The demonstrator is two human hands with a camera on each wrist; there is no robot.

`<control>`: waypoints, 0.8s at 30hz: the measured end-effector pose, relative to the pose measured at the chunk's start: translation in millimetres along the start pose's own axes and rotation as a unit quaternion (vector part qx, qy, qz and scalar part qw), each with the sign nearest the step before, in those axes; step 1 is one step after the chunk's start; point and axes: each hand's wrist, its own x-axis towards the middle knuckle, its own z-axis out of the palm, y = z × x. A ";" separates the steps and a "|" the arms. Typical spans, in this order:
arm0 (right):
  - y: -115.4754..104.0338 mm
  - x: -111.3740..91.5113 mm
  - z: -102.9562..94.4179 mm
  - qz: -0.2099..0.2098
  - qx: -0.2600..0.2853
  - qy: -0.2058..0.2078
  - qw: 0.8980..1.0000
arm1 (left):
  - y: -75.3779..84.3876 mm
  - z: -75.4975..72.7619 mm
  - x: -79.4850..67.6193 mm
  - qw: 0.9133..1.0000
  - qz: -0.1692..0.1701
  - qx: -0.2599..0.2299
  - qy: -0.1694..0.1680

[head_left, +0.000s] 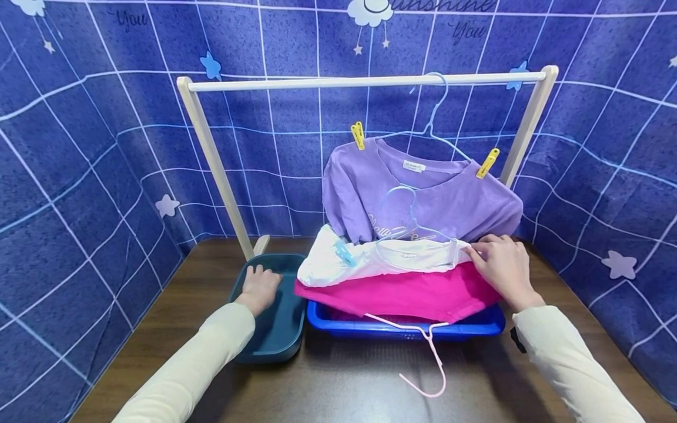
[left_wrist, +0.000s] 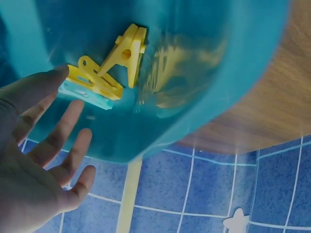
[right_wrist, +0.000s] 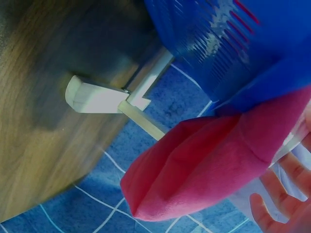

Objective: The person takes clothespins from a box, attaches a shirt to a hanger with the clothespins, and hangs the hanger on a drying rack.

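My left hand (head_left: 260, 288) reaches into a dark teal bin (head_left: 272, 356). In the left wrist view its fingers spread near two yellow clothespins (left_wrist: 127, 54) and a teal clothespin (left_wrist: 87, 94); the thumb tip is at one yellow clothespin's end. My right hand (head_left: 505, 267) pinches the right shoulder of a white shirt (head_left: 365, 258) on a light blue hanger (head_left: 412, 205). A light blue clothespin (head_left: 345, 254) is on the shirt's left shoulder. Bright pink clothing (head_left: 402, 294) with a pink hanger (head_left: 436, 358) lies below it, over a blue basket (head_left: 402, 330).
A purple shirt (head_left: 346, 176) hangs from a white rack bar (head_left: 296, 84) on a blue hanger, with a yellow clothespin (head_left: 358, 136) on the left shoulder and another yellow clothespin (head_left: 488, 163) on the right. The rack stands on a wooden table (head_left: 174, 305) before blue patterned cloth.
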 end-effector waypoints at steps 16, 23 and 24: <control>-7.8 0.4 -8.4 0.014 0.001 -0.001 1.000 | 1.5 11.1 8.8 0.990 0.052 0.125 -0.033; -8.2 -0.1 -9.6 0.013 0.004 0.007 1.000 | -1.3 14.0 8.7 0.986 0.067 0.153 -0.020; -7.9 -0.2 -9.5 0.012 0.005 0.010 1.000 | -1.8 14.5 8.5 0.985 0.069 0.155 -0.019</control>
